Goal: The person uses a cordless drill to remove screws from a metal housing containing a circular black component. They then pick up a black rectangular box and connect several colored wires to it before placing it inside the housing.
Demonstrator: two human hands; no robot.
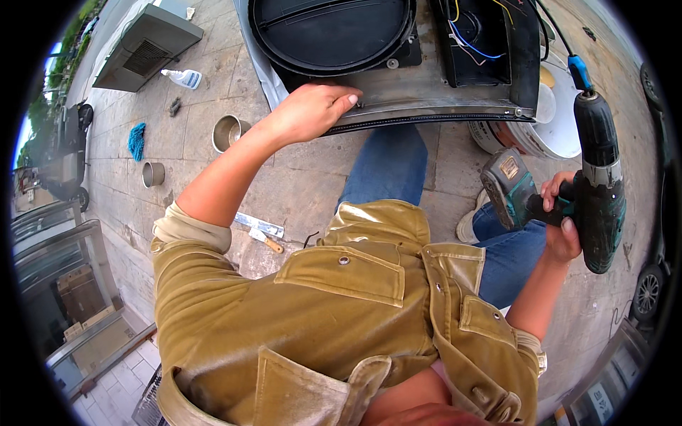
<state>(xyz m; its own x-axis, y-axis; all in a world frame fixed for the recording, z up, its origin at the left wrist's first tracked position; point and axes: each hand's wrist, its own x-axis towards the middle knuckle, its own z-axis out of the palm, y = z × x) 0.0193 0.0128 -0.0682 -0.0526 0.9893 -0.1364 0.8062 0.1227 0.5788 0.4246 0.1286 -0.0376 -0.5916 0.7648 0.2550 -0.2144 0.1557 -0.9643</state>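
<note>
My right hand (561, 213) is wrapped around the handle of a black and teal cordless drill (600, 213). The drill points away from me, and a thin dark shaft with a blue collar (580, 73) comes out of its chuck. My left hand (312, 112) lies at the near edge of an opened metal appliance casing (433, 99). Its fingers are curled under and its thumb points right; whatever they hold is hidden. In the casing sit a round black housing (334, 32) and a black box (483, 46) with coloured wires.
A white bucket (565, 138) stands right of the casing. On the paving at left are two metal cups (229, 133), a blue cloth (136, 142), a white bottle (183, 78) and a grey box-shaped unit (145, 50). A wooden-handled scraper (267, 241) lies beside a metal strip (259, 225).
</note>
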